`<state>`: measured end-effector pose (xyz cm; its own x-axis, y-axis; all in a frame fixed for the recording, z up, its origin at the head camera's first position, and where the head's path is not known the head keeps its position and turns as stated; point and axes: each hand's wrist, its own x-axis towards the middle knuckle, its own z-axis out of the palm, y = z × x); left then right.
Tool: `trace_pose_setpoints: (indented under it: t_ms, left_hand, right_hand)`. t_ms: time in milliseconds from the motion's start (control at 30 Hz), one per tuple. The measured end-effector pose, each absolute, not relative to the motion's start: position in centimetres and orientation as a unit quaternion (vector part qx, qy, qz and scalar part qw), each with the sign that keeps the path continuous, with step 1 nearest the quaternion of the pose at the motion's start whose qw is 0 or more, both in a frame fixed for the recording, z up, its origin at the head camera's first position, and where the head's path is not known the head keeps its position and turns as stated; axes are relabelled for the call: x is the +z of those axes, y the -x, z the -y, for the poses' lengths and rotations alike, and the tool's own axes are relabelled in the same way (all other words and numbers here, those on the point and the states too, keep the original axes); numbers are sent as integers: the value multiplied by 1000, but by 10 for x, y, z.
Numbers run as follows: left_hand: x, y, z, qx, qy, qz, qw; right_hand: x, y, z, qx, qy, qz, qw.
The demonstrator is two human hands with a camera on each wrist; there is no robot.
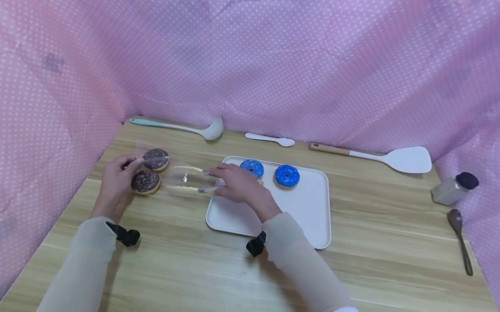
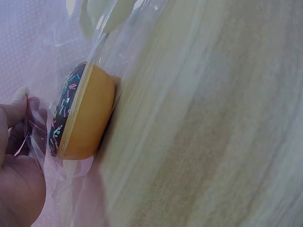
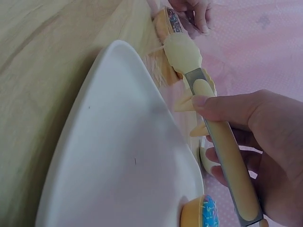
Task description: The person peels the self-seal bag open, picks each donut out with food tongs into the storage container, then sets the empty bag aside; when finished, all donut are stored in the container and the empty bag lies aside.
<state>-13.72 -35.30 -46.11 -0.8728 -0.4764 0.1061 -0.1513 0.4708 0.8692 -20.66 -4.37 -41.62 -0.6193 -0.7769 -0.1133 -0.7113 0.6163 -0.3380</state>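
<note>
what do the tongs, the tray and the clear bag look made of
Tongs: likely plastic, by the even matte cream; grey frame perhaps metal, from its dull sheen. Tray: smooth white, probably plastic, by its moulded rim. Clear bag: glossy plastic film, judging by glints and creases.

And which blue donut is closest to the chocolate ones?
The lighter blue donut, on the left of the pair on the white tray in the head view. The deeper-blue donut sits farther right, away from the chocolate donuts.
</note>
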Motion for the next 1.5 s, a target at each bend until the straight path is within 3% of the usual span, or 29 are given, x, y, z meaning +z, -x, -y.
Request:
trace_pose_setpoints:
  t_ms: [1067,1500]
  left_hand:
    - [-464,139,350,-480,-175,839,187]
    - [-465,140,352,-472,-175,841,196]
  right_hand:
    - [-428,207,76,-127,410,-891,150]
    - [-429,204,70,-138,418,-889,126]
